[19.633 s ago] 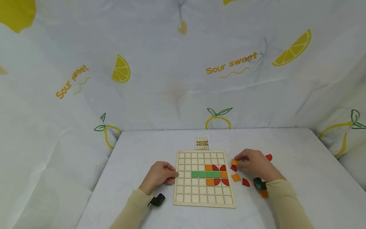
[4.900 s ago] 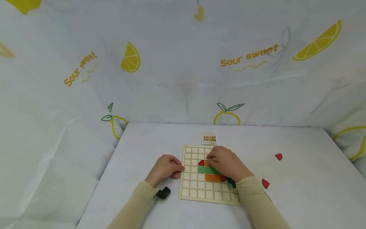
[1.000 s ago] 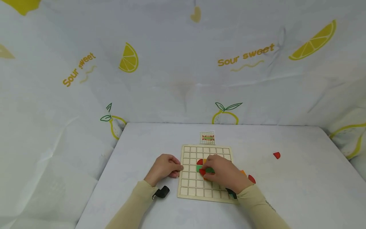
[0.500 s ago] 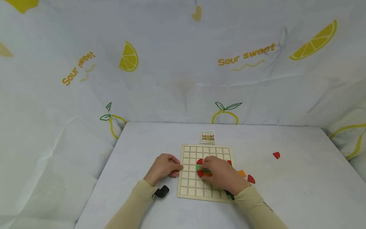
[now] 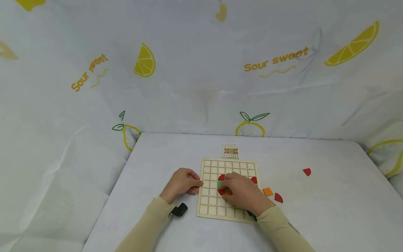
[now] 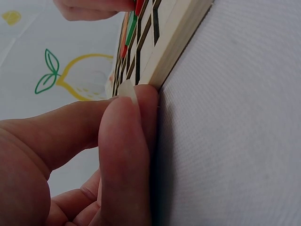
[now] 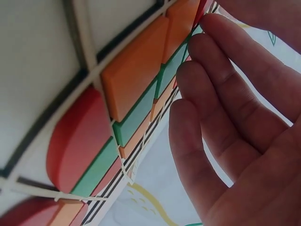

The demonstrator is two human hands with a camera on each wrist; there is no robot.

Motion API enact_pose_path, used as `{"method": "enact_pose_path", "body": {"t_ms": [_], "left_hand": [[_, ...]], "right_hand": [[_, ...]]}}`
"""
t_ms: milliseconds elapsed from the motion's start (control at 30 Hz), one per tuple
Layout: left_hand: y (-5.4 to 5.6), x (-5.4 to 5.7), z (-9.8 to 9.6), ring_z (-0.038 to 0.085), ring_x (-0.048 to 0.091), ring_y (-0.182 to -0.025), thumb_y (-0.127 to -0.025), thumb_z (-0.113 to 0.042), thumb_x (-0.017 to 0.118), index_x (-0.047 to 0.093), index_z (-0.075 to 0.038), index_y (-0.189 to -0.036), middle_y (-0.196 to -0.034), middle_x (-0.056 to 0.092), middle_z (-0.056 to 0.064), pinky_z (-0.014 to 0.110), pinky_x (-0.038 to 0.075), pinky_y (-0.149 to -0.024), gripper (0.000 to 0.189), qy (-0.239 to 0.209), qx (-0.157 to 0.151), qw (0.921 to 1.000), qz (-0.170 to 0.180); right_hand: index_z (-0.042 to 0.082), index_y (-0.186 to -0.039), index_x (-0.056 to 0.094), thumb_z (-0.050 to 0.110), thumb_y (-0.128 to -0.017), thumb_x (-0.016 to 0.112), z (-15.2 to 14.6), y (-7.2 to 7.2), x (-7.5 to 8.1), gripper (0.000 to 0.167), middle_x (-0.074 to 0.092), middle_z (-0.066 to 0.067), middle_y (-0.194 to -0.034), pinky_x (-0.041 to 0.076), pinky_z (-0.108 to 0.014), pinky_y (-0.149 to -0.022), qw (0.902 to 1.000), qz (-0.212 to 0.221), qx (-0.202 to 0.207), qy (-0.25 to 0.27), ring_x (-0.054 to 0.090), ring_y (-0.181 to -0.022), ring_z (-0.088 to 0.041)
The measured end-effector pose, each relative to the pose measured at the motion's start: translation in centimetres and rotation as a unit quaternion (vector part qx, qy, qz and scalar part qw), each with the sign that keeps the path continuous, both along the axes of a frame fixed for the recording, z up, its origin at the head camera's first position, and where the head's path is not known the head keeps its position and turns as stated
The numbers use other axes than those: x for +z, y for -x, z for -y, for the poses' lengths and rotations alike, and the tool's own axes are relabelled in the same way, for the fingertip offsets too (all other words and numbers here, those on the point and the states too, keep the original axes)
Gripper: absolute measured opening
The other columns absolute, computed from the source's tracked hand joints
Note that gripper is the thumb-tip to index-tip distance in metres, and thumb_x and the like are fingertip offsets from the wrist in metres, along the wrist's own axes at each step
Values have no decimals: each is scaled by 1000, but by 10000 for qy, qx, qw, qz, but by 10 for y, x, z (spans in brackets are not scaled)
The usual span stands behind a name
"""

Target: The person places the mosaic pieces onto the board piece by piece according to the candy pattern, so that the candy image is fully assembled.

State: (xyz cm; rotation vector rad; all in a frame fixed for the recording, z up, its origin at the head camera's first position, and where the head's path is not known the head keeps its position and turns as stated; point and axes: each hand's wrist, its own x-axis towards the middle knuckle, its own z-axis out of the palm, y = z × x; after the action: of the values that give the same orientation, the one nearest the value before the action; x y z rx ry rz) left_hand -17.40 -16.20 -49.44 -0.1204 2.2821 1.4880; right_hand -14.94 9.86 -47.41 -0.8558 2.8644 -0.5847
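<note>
A square wooden grid board (image 5: 212, 201) lies flat on the table. My left hand (image 5: 182, 182) holds its left edge, with thumb and index finger (image 6: 124, 141) meeting there. Over the board, the fingers of my right hand (image 5: 244, 192) are at a red quarter-circle piece (image 5: 221, 192), which sits in a cell below a green tile (image 5: 219, 184). Another red quarter-circle (image 5: 221, 177) is above that green tile. Orange tiles (image 7: 136, 70) fill neighbouring cells in the right wrist view. My right hand covers much of the pattern in the head view.
Behind the board lies a small pattern card (image 5: 230, 151). Right of the board are a loose orange tile (image 5: 268, 191) and a loose red quarter-circle (image 5: 278, 197). A further red quarter-circle (image 5: 307, 172) lies farther back. A printed cloth (image 5: 189, 87) hangs behind the table.
Over the last second, the red quarter-circle in my right fingers has gone down into its cell. Since the oldest frame, orange and red pieces have been added on the left. My left hand stays put.
</note>
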Motion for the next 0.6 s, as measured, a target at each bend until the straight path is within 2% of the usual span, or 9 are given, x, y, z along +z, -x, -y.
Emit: {"method": "enact_pose_path", "body": {"t_ms": [600], "left_hand": [[0,0,-1,9,71,-61,-89,-16,88,72,-5,-101,-77,78,4,24,62,-62,22,65,29,10000,12]], "right_hand": [[22,-91,81,26,-88,91,1,-1,2,12,67,13,-95,61,-34,-89,9997,-184,-73,-126,64,-96,-10]]}}
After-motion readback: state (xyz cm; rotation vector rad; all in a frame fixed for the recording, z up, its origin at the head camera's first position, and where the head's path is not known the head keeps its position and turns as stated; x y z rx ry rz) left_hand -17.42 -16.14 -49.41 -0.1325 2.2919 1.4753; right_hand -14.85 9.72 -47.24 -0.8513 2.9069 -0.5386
